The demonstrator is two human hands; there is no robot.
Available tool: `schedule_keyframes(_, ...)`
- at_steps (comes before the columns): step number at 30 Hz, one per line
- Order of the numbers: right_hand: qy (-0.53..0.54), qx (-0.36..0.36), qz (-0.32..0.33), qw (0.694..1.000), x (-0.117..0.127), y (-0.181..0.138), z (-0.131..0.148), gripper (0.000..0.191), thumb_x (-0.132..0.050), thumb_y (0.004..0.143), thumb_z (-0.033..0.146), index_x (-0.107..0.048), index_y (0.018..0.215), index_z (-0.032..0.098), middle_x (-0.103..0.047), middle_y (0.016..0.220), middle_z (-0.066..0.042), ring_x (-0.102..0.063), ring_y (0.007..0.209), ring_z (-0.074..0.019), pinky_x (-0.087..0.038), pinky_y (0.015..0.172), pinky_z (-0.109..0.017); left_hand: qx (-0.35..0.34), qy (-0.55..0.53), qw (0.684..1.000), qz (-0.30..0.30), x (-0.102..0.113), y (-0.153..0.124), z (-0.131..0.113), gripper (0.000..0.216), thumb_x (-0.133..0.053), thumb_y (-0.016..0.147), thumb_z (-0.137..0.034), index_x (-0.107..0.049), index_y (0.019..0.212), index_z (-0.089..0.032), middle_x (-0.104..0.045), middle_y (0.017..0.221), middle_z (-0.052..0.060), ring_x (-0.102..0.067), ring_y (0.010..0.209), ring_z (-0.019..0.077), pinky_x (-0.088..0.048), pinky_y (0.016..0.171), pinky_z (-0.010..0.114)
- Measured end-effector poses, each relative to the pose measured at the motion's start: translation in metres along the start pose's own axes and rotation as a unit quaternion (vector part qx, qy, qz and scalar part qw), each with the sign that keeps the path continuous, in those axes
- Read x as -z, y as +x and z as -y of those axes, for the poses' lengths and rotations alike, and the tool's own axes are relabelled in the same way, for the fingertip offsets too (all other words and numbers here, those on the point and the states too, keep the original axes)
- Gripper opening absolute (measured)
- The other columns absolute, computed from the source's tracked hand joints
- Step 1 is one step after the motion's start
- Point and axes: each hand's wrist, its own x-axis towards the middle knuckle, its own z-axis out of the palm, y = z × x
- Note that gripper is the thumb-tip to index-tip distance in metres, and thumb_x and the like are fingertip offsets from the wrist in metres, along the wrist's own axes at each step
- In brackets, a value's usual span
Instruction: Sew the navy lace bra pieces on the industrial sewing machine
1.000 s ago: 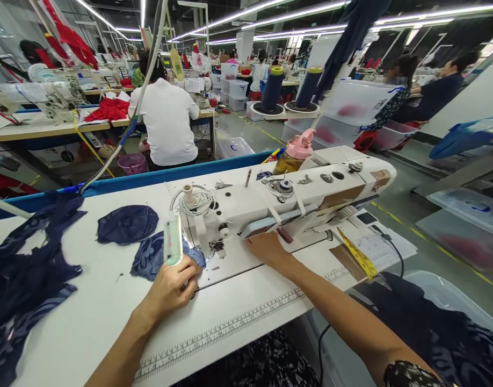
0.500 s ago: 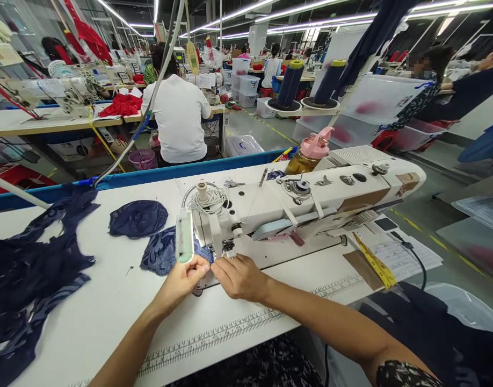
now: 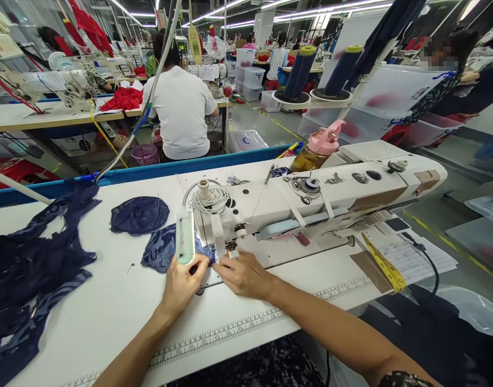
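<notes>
At sewing machine [image 3: 266, 204], left hand [image 3: 182, 282] touching fabric [image 3: 160, 250]

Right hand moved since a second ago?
Yes. Judged against the sewing machine, the right hand has shifted left, from beneath the machine's arm to beside its needle end, near the left hand.

Right of the fingers [image 3: 229, 274]: yellow tape [image 3: 385, 263], lying beside papers [image 3: 426, 253]. Beyond fingers, to right: bottle [image 3: 322, 142], pink lid, amber contents. Far beyond, slightly left: person [image 3: 180, 113], white shirt, back turned; purple basket [image 3: 145, 155]; red cloth [image 3: 123, 98].
</notes>
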Motion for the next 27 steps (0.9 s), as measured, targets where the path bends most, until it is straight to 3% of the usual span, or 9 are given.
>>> schedule_keyframes(9,0.014,-0.003,-0.009,1.000,0.000,-0.001,0.003,0.017,-0.050,0.091,0.012,-0.064,0.100,0.016,-0.059,0.075,0.000,-0.048,0.066,-0.0149,-0.029,0.058,-0.032,-0.037,0.096,0.994,-0.035,-0.015,-0.002,0.004,0.023,-0.058,0.088,-0.026,-0.060,0.065,-0.021,-0.062,0.067,-0.001,-0.053,0.070,0.0176,-0.036,0.072,0.032)
schedule_keyframes(22,0.020,-0.012,0.009,1.000,0.001,-0.001,0.004,0.015,-0.051,0.091,0.013,-0.063,0.098,0.016,-0.060,0.077,-0.001,-0.048,0.068,-0.0153,-0.031,0.060,-0.030,-0.058,0.139,0.986,-0.076,-0.018,-0.003,0.002,0.027,-0.058,0.087,-0.024,-0.053,0.061,-0.021,-0.057,0.063,-0.003,-0.052,0.067,0.0166,-0.036,0.072,0.032)
schedule_keyframes(27,0.028,-0.053,-0.010,0.998,0.000,0.000,0.001,0.011,-0.054,0.088,0.014,-0.064,0.087,0.018,-0.059,0.072,-0.001,-0.050,0.069,-0.0157,-0.034,0.061,-0.028,-0.065,0.154,0.982,-0.088,-0.020,-0.003,0.005,0.026,-0.061,0.085,-0.022,-0.051,0.060,-0.021,-0.057,0.063,-0.003,-0.052,0.067,0.0171,-0.036,0.071,0.032)
